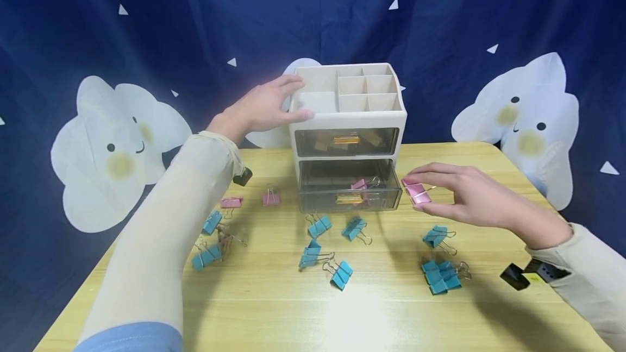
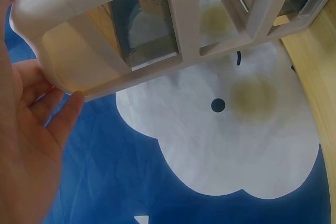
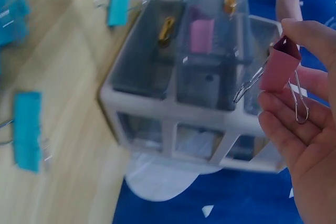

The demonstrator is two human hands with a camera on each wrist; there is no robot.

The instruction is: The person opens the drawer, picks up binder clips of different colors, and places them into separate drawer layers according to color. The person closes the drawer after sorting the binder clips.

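A white desk organizer (image 1: pixel 349 120) with two smoky clear drawers stands at the back middle of the table. My left hand (image 1: pixel 266 103) holds its upper left rim, thumb over the front edge; the left wrist view shows fingers (image 2: pixel 44 103) bent against the side wall. The lower drawer (image 1: pixel 318 197) is pulled out, with pink binder clips (image 1: pixel 359 184) inside. Just right of it, my right hand (image 1: pixel 467 194) pinches a pink binder clip (image 1: pixel 418 193) between thumb and fingers. In the right wrist view, that pink clip (image 3: pixel 279 69) has its wire handles spread apart.
Several teal binder clips (image 1: pixel 319 226) lie in front of the drawer, and more teal clips (image 1: pixel 441 277) at the right. Pink clips (image 1: pixel 270 198) and other teal clips (image 1: pixel 206 257) lie at the left. The upper drawer (image 1: pixel 318 145) is closed. A blue curtain (image 1: pixel 274 10) hangs behind.
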